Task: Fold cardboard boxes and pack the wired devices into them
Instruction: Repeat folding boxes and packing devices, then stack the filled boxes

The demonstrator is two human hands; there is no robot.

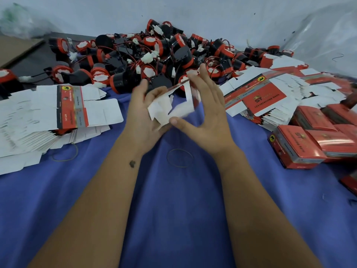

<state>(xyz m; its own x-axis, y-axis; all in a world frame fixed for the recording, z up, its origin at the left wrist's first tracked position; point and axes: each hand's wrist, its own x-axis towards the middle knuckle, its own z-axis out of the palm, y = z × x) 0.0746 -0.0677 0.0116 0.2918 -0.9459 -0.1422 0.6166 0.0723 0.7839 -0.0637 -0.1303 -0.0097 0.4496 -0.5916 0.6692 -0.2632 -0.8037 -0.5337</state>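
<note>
Blue cloth (pixel 173 200) covered the desk, and two bare forearms reached out over it from the near edge. Two thin rubber bands lay loose on the cloth, one (pixel 180 158) between the wrists and one (pixel 65 154) off to the left. Just past them the left hand (pixel 142 115) and the right hand (pixel 207 113) were raised together above the cloth, working a half-folded cardboard box (pixel 170 105) held between them. It was blurred, white inside with a red edge showing. The left hand's fingers curled round its left side; the right hand's thumb pressed its lower corner while the other fingers stood nearly straight against its far side. Nothing showed inside the box.

To the left a spread stack of flat box blanks (pixel 48 117) lay white side up, the top one showing a red and grey printed strip. To the right lay a second stack of flat blanks (pixel 270 93), and nearer on that side stood a cluster of closed red boxes (pixel 309 144), at least five, though I could not count them surely or see what they held.

Beyond the hands a big heap of black and red wired devices (pixel 154 55), far too many and too tangled to count, ran up to the pale wall (pixel 212 12). Crumpled clear plastic (pixel 324 35) sat at the far right.
</note>
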